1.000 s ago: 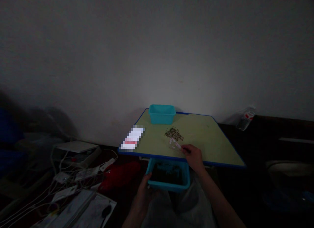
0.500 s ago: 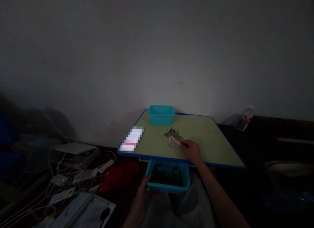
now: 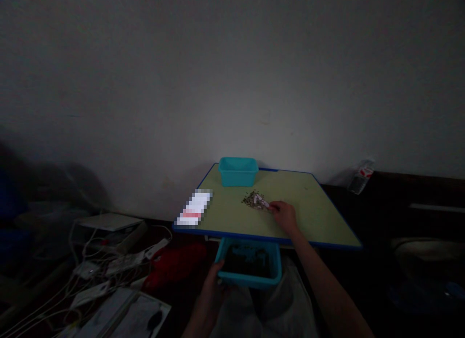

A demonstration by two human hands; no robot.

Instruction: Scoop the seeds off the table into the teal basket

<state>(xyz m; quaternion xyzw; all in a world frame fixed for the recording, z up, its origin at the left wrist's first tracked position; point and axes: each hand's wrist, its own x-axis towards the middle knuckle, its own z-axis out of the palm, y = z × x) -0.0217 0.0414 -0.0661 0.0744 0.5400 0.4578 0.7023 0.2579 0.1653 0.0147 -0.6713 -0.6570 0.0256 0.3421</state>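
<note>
My right hand (image 3: 284, 215) rests on the green table (image 3: 312, 217), fingers pinched on a small pale card or packet (image 3: 260, 201) that lies against a pile of small dark seeds (image 3: 252, 199). My left hand (image 3: 214, 280) grips the left rim of a teal tub (image 3: 249, 263) held below the table's front edge; the tub holds dark contents. A second, smaller teal tub (image 3: 238, 171) stands at the table's far edge by the wall.
A white slip (image 3: 194, 208), blurred out, lies on the table's left corner. On the floor at left are tangled white cables and adapters (image 3: 98, 268), a red object (image 3: 174, 263) and papers. A plastic bottle (image 3: 359, 176) leans at the right.
My right hand has slid away from the table's front edge toward the seed pile, taking the pale card with it. My left hand and the tub have stayed put.
</note>
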